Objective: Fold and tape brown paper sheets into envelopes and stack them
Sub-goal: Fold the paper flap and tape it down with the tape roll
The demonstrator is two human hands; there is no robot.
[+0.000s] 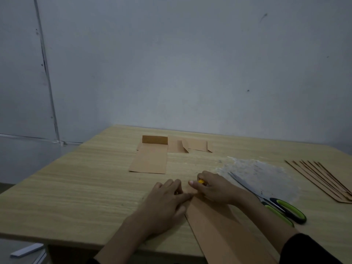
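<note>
A folded brown paper sheet (215, 223) lies on the wooden table (85, 187), running from the front edge up to both hands. My left hand (167, 199) presses its fingers flat on the sheet's far left corner. My right hand (211, 187) is curled round a small yellow object (201, 181) at the sheet's far end; what the object is stays unclear. A folded brown envelope (150, 159) with its flap up lies farther back, and a second folded piece (190, 145) sits beside it.
Green-handled scissors (270, 201) lie just right of my right arm on a clear plastic sheet (262, 172). Several brown sheets (323, 180) are fanned out at the right edge. A grey wall stands behind the table. A white strip (26, 249) lies on the floor at left.
</note>
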